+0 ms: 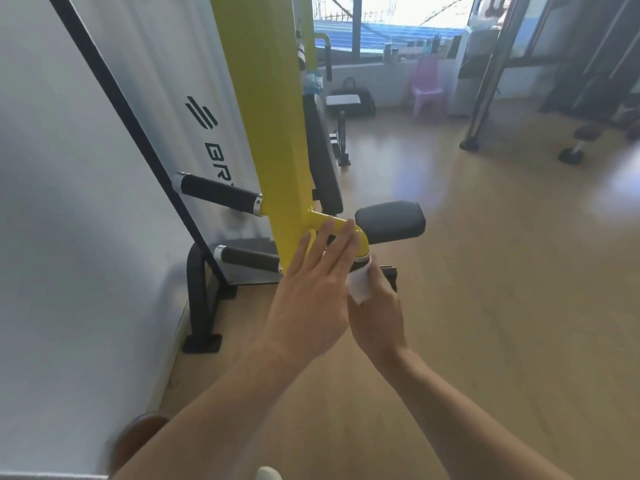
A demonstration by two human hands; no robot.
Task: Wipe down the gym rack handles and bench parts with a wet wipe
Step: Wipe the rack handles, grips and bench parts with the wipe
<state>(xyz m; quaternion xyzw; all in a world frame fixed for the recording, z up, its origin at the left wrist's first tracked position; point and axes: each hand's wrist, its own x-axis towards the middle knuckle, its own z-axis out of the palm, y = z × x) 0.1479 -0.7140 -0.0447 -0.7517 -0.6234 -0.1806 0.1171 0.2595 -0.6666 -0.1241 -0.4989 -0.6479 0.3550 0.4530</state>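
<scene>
Off the yellow upright [273,140] project three handles — two black grips [218,194] on its left, one curved yellow arm [346,226] on its right, below one black pad [389,225]. The right hand [377,313] grasps one white wet wipe [360,284] around that arm's lower end — the left hand [311,299] lies beside it, fingers straight against the arm.

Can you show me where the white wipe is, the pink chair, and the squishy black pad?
white wipe [360,284], head view, middle of the bunched cloth.
pink chair [426,85], head view, on its backrest.
black pad [391,221], head view, middle of its side.
</scene>
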